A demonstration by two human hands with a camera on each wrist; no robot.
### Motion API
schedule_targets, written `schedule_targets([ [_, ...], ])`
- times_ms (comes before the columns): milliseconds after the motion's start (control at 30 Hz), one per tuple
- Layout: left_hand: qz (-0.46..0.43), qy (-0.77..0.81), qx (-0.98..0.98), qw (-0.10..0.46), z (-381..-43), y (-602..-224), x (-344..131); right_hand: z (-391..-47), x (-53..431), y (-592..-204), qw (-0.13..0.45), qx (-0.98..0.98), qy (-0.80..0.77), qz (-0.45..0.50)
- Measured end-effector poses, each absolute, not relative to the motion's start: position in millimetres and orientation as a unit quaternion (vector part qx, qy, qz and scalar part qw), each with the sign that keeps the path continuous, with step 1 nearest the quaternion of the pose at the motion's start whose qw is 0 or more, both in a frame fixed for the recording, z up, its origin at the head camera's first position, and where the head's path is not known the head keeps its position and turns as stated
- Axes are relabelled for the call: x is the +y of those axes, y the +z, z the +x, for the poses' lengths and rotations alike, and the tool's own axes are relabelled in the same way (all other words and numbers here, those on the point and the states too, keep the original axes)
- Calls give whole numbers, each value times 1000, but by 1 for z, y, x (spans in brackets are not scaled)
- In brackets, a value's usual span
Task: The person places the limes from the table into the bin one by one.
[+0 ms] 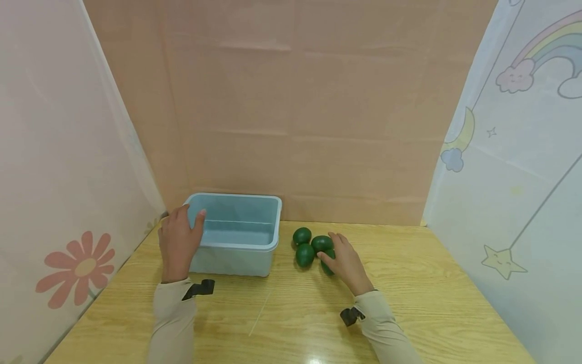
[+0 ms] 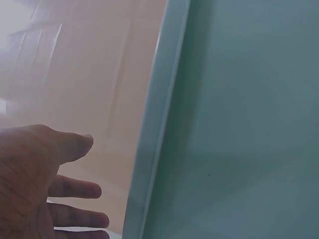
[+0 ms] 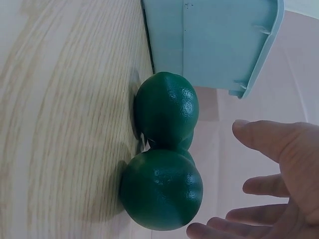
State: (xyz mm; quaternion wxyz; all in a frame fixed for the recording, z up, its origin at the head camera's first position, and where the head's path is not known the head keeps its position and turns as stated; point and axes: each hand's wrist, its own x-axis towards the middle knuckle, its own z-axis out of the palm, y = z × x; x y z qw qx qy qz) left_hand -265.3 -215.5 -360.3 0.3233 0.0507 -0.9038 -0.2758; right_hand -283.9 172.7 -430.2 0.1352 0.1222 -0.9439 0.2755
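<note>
Several dark green, glossy, oval fruits lie in a group on the table, right of a light blue plastic bin point(image 1: 229, 260). One fruit point(image 1: 302, 235) is at the back left, another point(image 1: 304, 256) in front of it. My right hand point(image 1: 344, 260) hovers over the right side of the group and partly covers the nearest right fruit point(image 1: 327, 267). Spread fingers and thumb show in the right wrist view, beside a fruit point(image 3: 162, 190) and apart from it. At the bin's left end is my left hand point(image 1: 177, 240), its fingers extended near the rim point(image 2: 149, 129).
The bin stands close to the tan back wall point(image 1: 291, 126), with its inner floor showing. Patterned side sheets point(image 1: 500, 202) border the wooden table point(image 1: 309, 323) on left and right. Each wrist carries a black camera mount point(image 1: 350, 316).
</note>
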Motion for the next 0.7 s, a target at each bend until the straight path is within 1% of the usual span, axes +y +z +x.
schedule_targets([
  [267,52,-268,-905,327,-264,-363,-219,-284,172,-432,130,-944,277,123],
  [700,60,-271,-911,304,-267,-368,-225,-284,173,-431,111,-945,284,120],
])
